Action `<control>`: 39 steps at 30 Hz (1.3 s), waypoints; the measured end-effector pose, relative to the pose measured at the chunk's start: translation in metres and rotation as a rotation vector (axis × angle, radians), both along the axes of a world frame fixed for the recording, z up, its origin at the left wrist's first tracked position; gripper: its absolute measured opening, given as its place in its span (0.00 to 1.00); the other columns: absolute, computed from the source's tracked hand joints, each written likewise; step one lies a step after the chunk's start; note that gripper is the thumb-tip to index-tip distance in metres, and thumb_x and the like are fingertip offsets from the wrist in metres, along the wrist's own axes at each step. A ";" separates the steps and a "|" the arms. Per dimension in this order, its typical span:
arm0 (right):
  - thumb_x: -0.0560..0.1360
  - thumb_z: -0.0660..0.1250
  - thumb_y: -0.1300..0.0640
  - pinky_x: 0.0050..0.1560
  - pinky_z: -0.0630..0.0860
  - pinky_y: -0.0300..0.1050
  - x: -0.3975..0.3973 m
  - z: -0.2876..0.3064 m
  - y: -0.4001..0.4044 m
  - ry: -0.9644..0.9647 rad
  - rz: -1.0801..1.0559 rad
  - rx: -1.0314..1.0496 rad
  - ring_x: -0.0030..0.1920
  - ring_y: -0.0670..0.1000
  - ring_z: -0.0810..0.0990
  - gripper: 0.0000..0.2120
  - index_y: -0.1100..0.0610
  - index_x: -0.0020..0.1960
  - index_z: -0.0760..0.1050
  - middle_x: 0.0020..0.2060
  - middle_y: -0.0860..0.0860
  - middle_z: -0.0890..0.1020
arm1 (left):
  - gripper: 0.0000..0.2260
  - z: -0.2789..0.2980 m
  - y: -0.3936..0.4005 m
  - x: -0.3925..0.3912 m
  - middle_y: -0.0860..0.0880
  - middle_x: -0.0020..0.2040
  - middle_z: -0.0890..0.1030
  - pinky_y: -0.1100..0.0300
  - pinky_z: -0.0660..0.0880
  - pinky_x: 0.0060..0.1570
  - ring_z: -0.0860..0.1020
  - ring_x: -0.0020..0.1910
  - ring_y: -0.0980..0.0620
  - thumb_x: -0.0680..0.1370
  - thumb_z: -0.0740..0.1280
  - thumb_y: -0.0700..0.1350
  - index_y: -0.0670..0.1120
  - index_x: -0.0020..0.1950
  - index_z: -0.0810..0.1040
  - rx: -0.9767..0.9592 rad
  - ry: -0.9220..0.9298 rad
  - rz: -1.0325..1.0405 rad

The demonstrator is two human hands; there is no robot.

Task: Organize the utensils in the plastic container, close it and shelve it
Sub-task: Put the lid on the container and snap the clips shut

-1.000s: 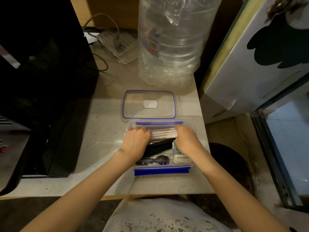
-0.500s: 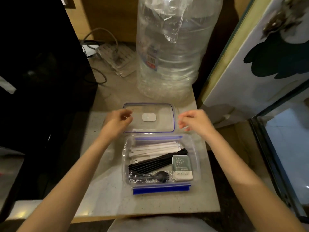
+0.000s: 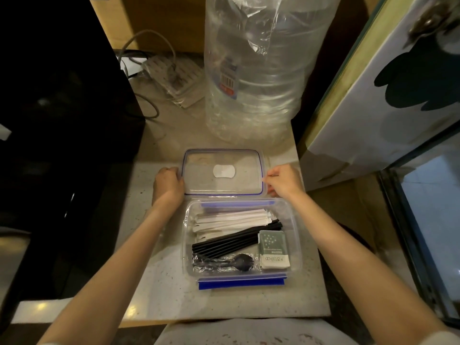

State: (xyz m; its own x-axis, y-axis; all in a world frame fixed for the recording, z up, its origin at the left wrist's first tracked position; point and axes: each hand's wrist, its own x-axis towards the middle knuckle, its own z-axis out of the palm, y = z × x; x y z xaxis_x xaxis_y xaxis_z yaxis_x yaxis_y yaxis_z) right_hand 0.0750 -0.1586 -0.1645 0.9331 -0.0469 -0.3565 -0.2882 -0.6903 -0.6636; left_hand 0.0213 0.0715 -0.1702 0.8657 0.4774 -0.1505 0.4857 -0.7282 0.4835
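On the pale counter (image 3: 174, 290), a clear plastic container (image 3: 295, 235) sits open near the front edge, its blue latch flap (image 3: 241, 285) folded out toward the person. Inside it, white paper-wrapped sticks (image 3: 231, 220) lie along the far side, a bundle of black straws (image 3: 236, 241) runs at a slant across the middle, a black spoon (image 3: 242, 262) in clear wrap lies along the near side, and a green-and-white packet (image 3: 273, 250) rests at the right end, touching the straws' tips.

Just beyond the container, the clear lid (image 3: 222, 173) with its blue seal line lies flat on the counter, its near edge right against the container's far rim. A white oval mark sits at its centre.

Both hands are on the lid's short ends. The left hand (image 3: 167, 184) curls around the left edge, fingers closed on it. The right hand (image 3: 283, 180) pinches the right edge between thumb and fingertips. Both forearms reach forward on either side of the container.

Behind the lid stands a large clear water jug (image 3: 258, 70) partly covered in loose plastic film. A power strip (image 3: 174, 78) with grey cables lies to the jug's left. A black appliance (image 3: 62, 108) fills the left side, and a white panel with dark shapes (image 3: 398, 83) leans at the right.
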 end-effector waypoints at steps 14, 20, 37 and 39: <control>0.76 0.63 0.53 0.58 0.77 0.55 -0.038 0.039 -0.023 -0.331 -0.138 0.253 0.52 0.56 0.82 0.15 0.58 0.60 0.77 0.50 0.56 0.83 | 0.13 0.048 -0.019 -0.040 0.44 0.54 0.81 0.62 0.72 0.52 0.79 0.52 0.49 0.78 0.63 0.39 0.40 0.62 0.75 -0.115 -0.505 0.034; 0.81 0.47 0.46 0.68 0.67 0.49 -0.071 0.050 -0.041 -0.123 -0.347 0.821 0.63 0.54 0.75 0.22 0.59 0.55 0.74 0.55 0.56 0.78 | 0.12 0.052 -0.024 -0.071 0.49 0.52 0.79 0.63 0.72 0.55 0.78 0.55 0.50 0.82 0.54 0.44 0.44 0.55 0.77 -0.503 -0.575 0.019; 0.74 0.67 0.60 0.50 0.80 0.41 -0.141 0.014 -0.049 -0.188 -0.340 0.734 0.54 0.46 0.81 0.11 0.54 0.55 0.74 0.53 0.51 0.81 | 0.11 0.030 -0.047 -0.138 0.54 0.49 0.79 0.73 0.78 0.36 0.81 0.44 0.67 0.77 0.62 0.36 0.43 0.58 0.72 -0.829 -0.470 0.063; 0.74 0.67 0.63 0.40 0.78 0.30 -0.146 0.011 -0.044 -0.255 -0.322 0.687 0.47 0.37 0.82 0.13 0.58 0.57 0.73 0.49 0.46 0.81 | 0.12 0.028 -0.056 -0.144 0.52 0.52 0.79 0.72 0.79 0.35 0.81 0.46 0.61 0.76 0.64 0.38 0.44 0.60 0.72 -0.800 -0.470 0.091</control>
State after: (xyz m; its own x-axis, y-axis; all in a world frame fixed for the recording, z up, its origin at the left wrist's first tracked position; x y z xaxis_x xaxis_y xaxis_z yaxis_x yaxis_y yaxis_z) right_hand -0.0713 -0.2022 -0.1532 0.9678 -0.1751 -0.1806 -0.1856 -0.0124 -0.9825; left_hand -0.1225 0.0154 -0.1423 0.8852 0.4526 -0.1074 0.1516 -0.0624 0.9865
